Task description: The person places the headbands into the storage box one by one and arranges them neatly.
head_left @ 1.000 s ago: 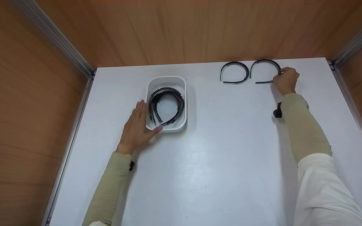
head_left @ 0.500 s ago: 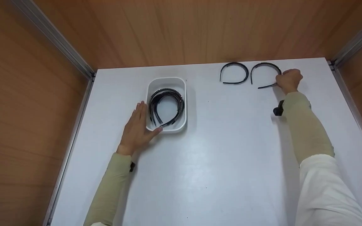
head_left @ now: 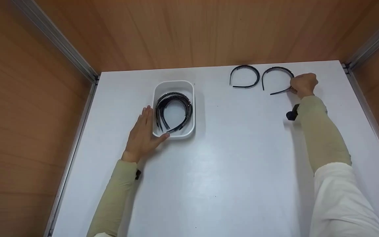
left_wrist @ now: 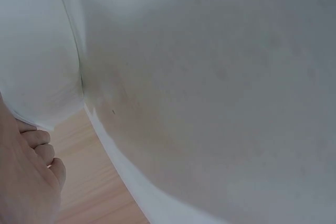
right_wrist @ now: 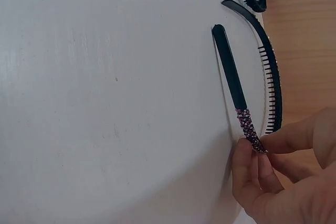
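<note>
My right hand (head_left: 303, 84) pinches a black toothed headband (head_left: 278, 69) by its right side, near the back right of the table. In the right wrist view this headband (right_wrist: 228, 66) shows pink and silver beading close to the fingertips. Just left of it another black headband (head_left: 244, 87) lies on the table. My left hand (head_left: 140, 135) rests with straight fingers along the left wall of a white bin (head_left: 191, 131), its thumb at the near rim. Several black headbands (head_left: 174, 95) lie nested inside the bin.
The white table (head_left: 215, 164) carries everything. Wood panels stand along the back (head_left: 192, 33) and both sides, and metal rails (head_left: 74, 141) run beside the table's side edges.
The pinched headband has turned a little, its lower free end moving toward me. My right hand has shifted slightly right. The left hand and the bin have stayed put.
</note>
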Demonstrator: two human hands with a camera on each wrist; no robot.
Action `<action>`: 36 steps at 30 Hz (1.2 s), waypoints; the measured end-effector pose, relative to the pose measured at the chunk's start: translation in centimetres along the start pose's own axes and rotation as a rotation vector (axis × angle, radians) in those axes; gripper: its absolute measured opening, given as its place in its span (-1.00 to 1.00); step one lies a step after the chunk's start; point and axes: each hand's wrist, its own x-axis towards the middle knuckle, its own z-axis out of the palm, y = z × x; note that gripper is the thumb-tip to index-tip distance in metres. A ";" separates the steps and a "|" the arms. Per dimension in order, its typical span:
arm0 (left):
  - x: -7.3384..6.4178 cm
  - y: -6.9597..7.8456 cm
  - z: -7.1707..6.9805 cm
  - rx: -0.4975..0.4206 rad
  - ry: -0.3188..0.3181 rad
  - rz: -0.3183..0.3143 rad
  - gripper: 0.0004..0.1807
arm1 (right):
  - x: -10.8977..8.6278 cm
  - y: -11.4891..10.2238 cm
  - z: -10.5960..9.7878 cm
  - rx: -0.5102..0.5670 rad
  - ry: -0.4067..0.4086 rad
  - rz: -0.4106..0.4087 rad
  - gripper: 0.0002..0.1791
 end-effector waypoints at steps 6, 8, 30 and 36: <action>0.1 0.0 0.2 -0.002 0.014 0.015 0.31 | -0.2 0.0 -0.3 0.024 -0.006 0.034 -0.87; 0.2 0.0 0.1 -0.003 0.013 0.017 0.31 | -0.2 0.2 -0.5 0.034 -0.009 0.043 -0.86; 0.2 -0.2 0.1 0.000 0.012 0.017 0.29 | -1.8 0.0 -1.3 0.089 -0.041 0.012 -0.57; 0.4 -0.2 0.0 0.000 0.013 0.024 0.27 | -2.3 -0.5 -1.3 0.047 -0.053 0.005 -0.40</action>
